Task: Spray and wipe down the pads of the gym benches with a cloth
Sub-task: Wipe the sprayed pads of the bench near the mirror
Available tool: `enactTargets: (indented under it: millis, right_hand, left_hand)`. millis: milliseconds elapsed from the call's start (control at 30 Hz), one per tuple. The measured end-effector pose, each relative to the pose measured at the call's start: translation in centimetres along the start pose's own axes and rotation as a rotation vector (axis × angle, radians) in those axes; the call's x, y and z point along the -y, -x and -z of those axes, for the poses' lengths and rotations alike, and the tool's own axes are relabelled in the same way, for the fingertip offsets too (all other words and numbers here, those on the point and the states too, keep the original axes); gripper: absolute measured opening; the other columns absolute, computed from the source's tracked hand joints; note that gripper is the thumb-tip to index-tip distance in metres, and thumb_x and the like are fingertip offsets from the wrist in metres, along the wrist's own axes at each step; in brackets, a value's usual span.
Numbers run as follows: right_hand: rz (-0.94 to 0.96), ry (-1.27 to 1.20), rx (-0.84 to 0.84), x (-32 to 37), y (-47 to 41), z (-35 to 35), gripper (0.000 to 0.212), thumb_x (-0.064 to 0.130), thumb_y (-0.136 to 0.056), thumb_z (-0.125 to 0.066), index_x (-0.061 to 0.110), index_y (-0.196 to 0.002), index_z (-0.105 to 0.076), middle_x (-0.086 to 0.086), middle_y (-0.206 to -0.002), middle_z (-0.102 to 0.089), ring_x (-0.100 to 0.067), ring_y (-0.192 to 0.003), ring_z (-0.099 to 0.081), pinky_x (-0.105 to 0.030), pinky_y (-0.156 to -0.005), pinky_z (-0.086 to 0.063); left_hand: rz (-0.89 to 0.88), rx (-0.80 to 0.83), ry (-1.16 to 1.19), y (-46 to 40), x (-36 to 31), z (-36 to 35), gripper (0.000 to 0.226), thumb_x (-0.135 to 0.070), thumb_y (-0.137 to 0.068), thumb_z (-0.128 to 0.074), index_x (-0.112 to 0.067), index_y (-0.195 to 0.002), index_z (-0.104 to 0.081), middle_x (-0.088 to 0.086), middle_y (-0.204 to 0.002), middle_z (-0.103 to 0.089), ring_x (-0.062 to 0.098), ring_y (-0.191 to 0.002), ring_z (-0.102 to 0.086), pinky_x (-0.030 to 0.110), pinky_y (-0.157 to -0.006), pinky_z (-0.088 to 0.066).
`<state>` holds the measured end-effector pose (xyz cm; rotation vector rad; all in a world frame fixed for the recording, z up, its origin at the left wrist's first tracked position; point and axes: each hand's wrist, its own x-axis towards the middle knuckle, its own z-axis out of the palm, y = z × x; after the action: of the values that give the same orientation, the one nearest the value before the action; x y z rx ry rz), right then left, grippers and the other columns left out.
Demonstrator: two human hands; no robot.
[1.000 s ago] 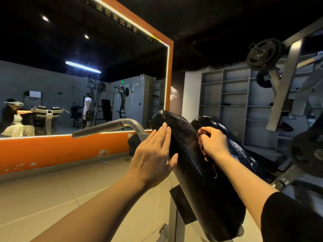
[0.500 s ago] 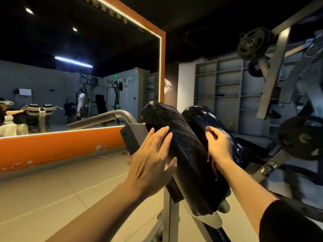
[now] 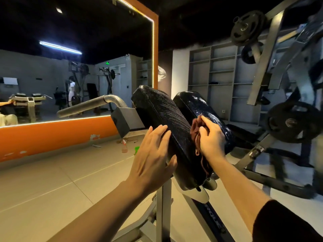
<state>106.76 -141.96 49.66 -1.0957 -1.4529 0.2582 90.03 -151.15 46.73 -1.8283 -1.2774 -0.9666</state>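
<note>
- My left hand (image 3: 153,154): fingers straight and together, palm flat against the outer side of the left pad (image 3: 164,116). Nothing pinched, just pressing.
- My right hand (image 3: 212,138): fingers curled round a bunched dark red cloth (image 3: 196,130), grip holding it against the gap-side face of the right pad (image 3: 201,105).
- Cloth: wadded under my right palm, a loose tail hanging down between the two pads toward the lower end of the left pad.
- Both pads: black, textured, tilted, standing side by side on a grey metal frame post (image 3: 163,206). Right pad surface looks wet and glossy near my fingertips.
- Grey padded handle bar (image 3: 90,105) sticks out left of the left pad, fixed to a grey bracket (image 3: 125,119).
- Floor (image 3: 52,180): beige tiles. A small pinkish bottle (image 3: 124,147) stands well beyond the pads near the orange wall base, a green item (image 3: 136,149) just beside it; can't tell what the green item is.
- Large orange-framed mirror (image 3: 70,75) on the left, reflecting gym gear.
- Right side: plate-loaded machine with a black weight plate (image 3: 293,122), grey shelving (image 3: 222,81) behind.
</note>
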Motion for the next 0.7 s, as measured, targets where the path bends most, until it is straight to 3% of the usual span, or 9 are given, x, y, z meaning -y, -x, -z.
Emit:
enactTargets:
  millis: [100,167,333,467,533,600,633,667,700]
  right_hand:
    - [0.283,-0.049,0.271,1.9,1.8,-1.1,0.042,0.026,-0.102,-0.045,0.033,-0.144,-0.044,0.0,-0.153,-0.034,-0.012,-0.137,-0.033,-0.025,-0.11,-0.023]
    - [0.313,0.02,0.324,0.9,1.2,-1.4,0.042,0.024,-0.103,-0.044,0.033,-0.143,-0.045,0.002,-0.152,-0.038,-0.013,-0.137,-0.035,-0.023,-0.11,-0.023]
    - [-0.199,0.121,0.199,-2.9,-0.5,0.4,0.038,0.017,-0.101,-0.044,0.021,-0.138,-0.054,-0.01,-0.138,-0.056,-0.027,-0.115,-0.054,-0.037,-0.099,-0.041]
    - [0.006,0.142,0.226,-2.7,1.0,-0.4,0.041,0.024,-0.101,-0.048,0.02,-0.142,-0.049,-0.009,-0.145,-0.046,-0.028,-0.13,-0.044,-0.034,-0.106,-0.033]
    - [-0.084,0.167,0.228,-3.4,1.0,0.2,0.04,0.022,-0.102,-0.045,0.017,-0.141,-0.05,-0.011,-0.141,-0.05,-0.029,-0.127,-0.046,-0.033,-0.103,-0.034]
    - [-0.267,0.192,0.207,-5.2,1.2,1.4,0.032,0.017,-0.101,-0.044,0.012,-0.127,-0.063,-0.015,-0.122,-0.062,-0.032,-0.11,-0.053,-0.033,-0.088,-0.04]
    - [-0.344,0.199,0.202,-6.0,1.6,1.8,0.027,0.014,-0.1,-0.044,0.011,-0.109,-0.069,-0.015,-0.105,-0.065,-0.031,-0.098,-0.054,-0.034,-0.077,-0.041]
    - [-0.384,0.195,0.18,-6.3,2.1,2.0,0.025,0.012,-0.098,-0.044,0.011,-0.096,-0.069,-0.015,-0.093,-0.065,-0.03,-0.09,-0.054,-0.035,-0.071,-0.04]
    - [-0.398,0.18,0.133,-6.5,2.5,2.3,0.025,0.012,-0.098,-0.044,0.012,-0.094,-0.069,-0.014,-0.091,-0.065,-0.03,-0.089,-0.055,-0.036,-0.071,-0.042]
  left_hand:
    - [0.001,0.012,0.047,0.2,-0.6,-0.4,0.063,-0.03,-0.082,-0.065,0.004,-0.134,-0.051,0.022,-0.138,-0.051,0.034,-0.131,-0.047,0.046,-0.114,-0.022]
    - [0.008,0.021,0.068,0.6,-0.9,-0.7,0.066,-0.029,-0.082,-0.069,0.003,-0.136,-0.049,0.022,-0.139,-0.05,0.034,-0.132,-0.046,0.045,-0.115,-0.021]
    - [-0.01,0.039,0.071,1.5,-1.0,-0.9,0.066,-0.038,-0.086,-0.051,0.002,-0.137,-0.048,0.02,-0.142,-0.048,0.031,-0.134,-0.042,0.045,-0.116,-0.018]
    - [-0.021,0.019,0.073,1.8,-0.7,-1.6,0.067,-0.042,-0.086,-0.045,0.001,-0.138,-0.048,0.018,-0.143,-0.047,0.03,-0.136,-0.04,0.044,-0.117,-0.016]
    - [-0.031,-0.011,0.089,2.0,-1.1,-2.1,0.067,-0.042,-0.087,-0.045,0.001,-0.138,-0.048,0.019,-0.144,-0.046,0.031,-0.136,-0.039,0.045,-0.117,-0.017]
    - [-0.055,-0.04,0.117,2.3,-1.8,-2.6,0.065,-0.04,-0.087,-0.047,0.001,-0.137,-0.049,0.02,-0.144,-0.045,0.031,-0.137,-0.037,0.047,-0.116,-0.019]
    - [-0.074,-0.057,0.13,2.5,-2.1,-2.8,0.065,-0.04,-0.087,-0.047,0.001,-0.137,-0.049,0.02,-0.144,-0.044,0.031,-0.137,-0.036,0.047,-0.116,-0.019]
    - [-0.096,-0.069,0.142,2.7,-2.3,-3.0,0.064,-0.04,-0.087,-0.048,0.0,-0.138,-0.047,0.019,-0.144,-0.043,0.031,-0.137,-0.035,0.046,-0.117,-0.019]
    - [-0.115,-0.077,0.159,2.8,-2.7,-3.3,0.064,-0.039,-0.087,-0.049,-0.001,-0.138,-0.045,0.019,-0.144,-0.042,0.031,-0.138,-0.035,0.045,-0.118,-0.018]
